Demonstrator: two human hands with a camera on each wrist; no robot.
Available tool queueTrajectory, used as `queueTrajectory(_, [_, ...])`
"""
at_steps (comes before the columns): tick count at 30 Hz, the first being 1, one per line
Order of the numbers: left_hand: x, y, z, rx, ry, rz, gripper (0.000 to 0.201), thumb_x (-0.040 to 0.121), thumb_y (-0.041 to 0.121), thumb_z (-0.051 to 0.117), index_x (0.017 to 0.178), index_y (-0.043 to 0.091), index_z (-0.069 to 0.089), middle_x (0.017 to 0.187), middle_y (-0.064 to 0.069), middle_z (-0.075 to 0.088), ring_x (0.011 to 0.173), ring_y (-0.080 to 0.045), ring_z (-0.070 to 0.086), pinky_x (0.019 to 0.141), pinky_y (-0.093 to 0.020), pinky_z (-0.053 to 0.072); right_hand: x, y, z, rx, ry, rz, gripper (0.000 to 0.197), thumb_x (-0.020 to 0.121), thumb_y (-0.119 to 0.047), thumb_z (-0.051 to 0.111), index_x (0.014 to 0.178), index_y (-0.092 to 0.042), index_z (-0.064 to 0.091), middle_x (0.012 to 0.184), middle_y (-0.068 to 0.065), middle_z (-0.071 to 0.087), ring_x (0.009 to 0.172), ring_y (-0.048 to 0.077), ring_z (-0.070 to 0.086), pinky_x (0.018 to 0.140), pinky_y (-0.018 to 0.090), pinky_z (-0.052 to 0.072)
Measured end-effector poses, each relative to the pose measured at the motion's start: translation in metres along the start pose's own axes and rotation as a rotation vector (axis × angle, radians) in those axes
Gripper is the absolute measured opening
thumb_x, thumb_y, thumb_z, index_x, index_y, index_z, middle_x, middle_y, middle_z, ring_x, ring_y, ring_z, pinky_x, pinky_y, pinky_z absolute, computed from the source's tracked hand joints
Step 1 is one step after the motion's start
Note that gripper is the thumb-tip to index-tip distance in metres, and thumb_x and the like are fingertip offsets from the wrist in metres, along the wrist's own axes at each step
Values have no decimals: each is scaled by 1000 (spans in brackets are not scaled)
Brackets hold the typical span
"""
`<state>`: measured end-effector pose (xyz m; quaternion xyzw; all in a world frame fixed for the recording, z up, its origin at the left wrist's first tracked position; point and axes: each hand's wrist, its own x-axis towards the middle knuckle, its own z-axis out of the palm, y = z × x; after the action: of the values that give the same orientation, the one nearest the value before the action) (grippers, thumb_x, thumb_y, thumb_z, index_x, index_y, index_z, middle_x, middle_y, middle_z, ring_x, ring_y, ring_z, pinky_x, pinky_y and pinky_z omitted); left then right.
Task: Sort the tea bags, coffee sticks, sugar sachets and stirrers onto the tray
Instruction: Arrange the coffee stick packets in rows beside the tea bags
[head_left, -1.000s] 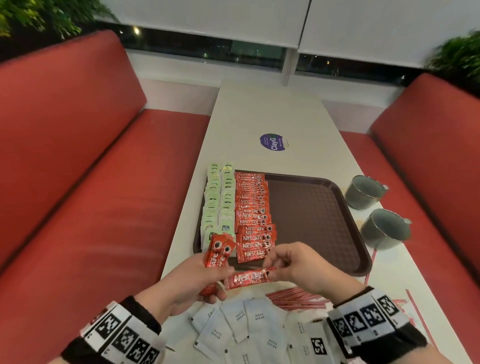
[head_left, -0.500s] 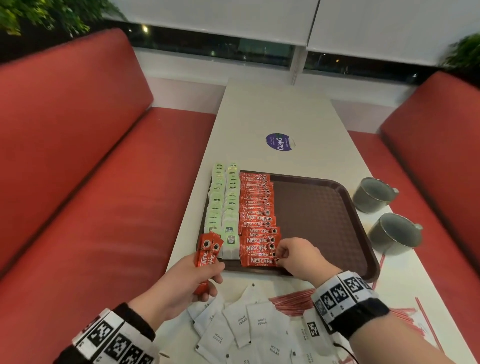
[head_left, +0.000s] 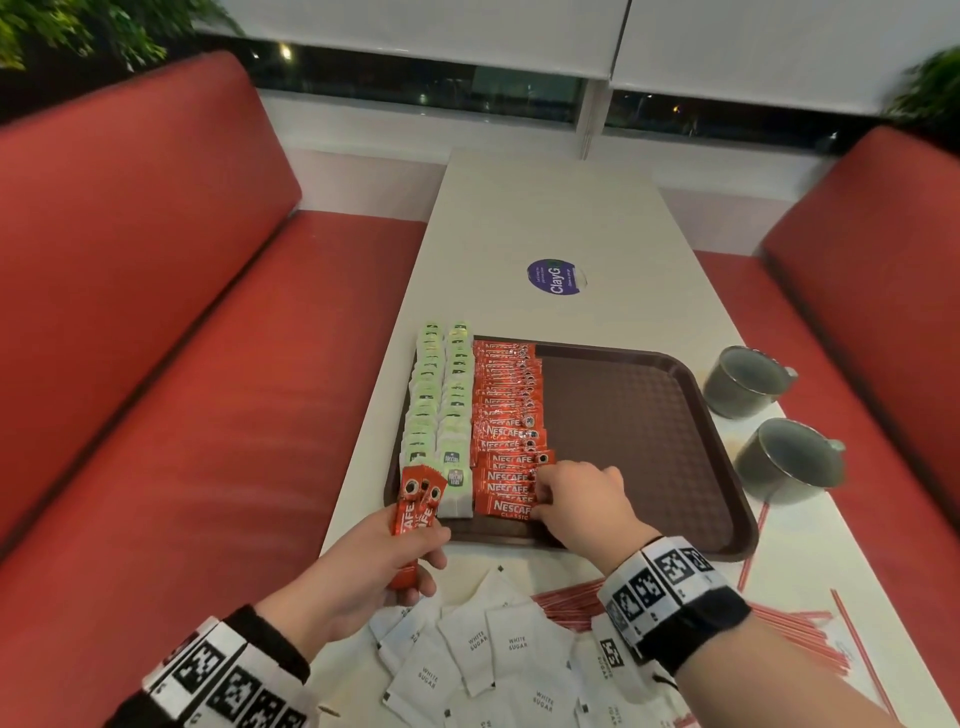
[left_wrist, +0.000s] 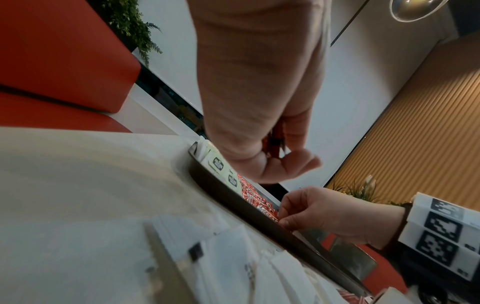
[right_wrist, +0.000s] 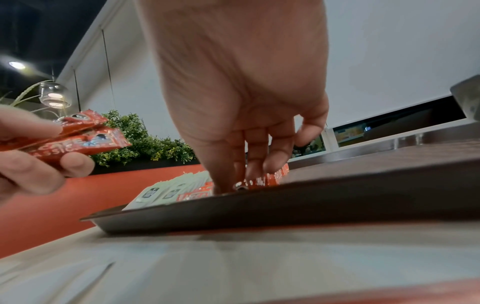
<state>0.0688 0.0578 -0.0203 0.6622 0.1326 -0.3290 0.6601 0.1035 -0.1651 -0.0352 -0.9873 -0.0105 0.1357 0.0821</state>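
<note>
Right hand (head_left: 576, 506) fingers (right_wrist: 255, 162) bunched together, tips pressed down on nearest Nescafé coffee stick (head_left: 506, 506) at lower end of red coffee-stick row (head_left: 506, 410), centre of head frame; whether pinching or only pressing cannot be told. Thumb tip at stick's right end near tray's front rim.

Left hand (head_left: 363, 564) at lower left of centre, thumb and curled fingers (right_wrist: 76, 163) clamped on small bundle of coffee sticks (head_left: 415, 506), bundle upright, top ends fanned over tray's front-left corner.

Brown tray (head_left: 644, 415) mid-frame on white table (head_left: 545, 218). Two columns of green-and-white tea bags (head_left: 441, 400) along tray's left edge, coffee-stick row just right of them, touching.

White sugar sachets (head_left: 498, 660) scattered loose on table at bottom centre, off tray. Red-and-white stirrers (head_left: 795, 639) lying on table lower right, partly hidden under right wrist, also off tray.

Two grey mugs (head_left: 769, 415) right of tray, tipped toward camera. Round blue sticker (head_left: 555, 277) on table above tray. Red bench seats (head_left: 156, 364) on both sides.
</note>
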Motion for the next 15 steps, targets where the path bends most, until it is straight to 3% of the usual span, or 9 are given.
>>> queueTrajectory(7, [2, 10, 3, -54, -107, -85, 15, 93, 6, 45, 107, 7, 48, 76, -12, 64, 50, -18, 51, 43, -24, 36, -5, -6, -4, 18, 68, -26, 11, 93, -38, 54, 91, -28, 51, 96, -7, 55, 98, 18, 53, 88, 37, 33])
queueTrajectory(10, [1, 14, 6, -23, -157, -76, 13, 94, 6, 46, 106, 7, 50, 79, -12, 65, 52, -18, 53, 45, -23, 38, -13, -9, -14, 371, 97, -105, 9, 94, -35, 55, 94, -27, 58, 88, -12, 57, 84, 8, 55, 77, 25, 42])
queueTrajectory(12, [0, 17, 9, 14, -192, -60, 15, 94, 8, 49, 109, 8, 51, 81, -11, 67, 54, -17, 54, 46, -23, 39, -22, -14, -23, 610, 50, -169, 5, 92, -33, 60, 95, -29, 60, 81, -15, 57, 76, 1, 53, 68, 18, 41])
queueTrajectory(15, [1, 18, 12, 62, -223, -31, 22, 93, 11, 55, 114, 9, 52, 88, -12, 70, 57, -16, 58, 48, -22, 41, -31, -18, -30, 647, -8, -227, 17, 84, -27, 72, 97, -30, 62, 82, -15, 57, 78, 2, 53, 71, 16, 42])
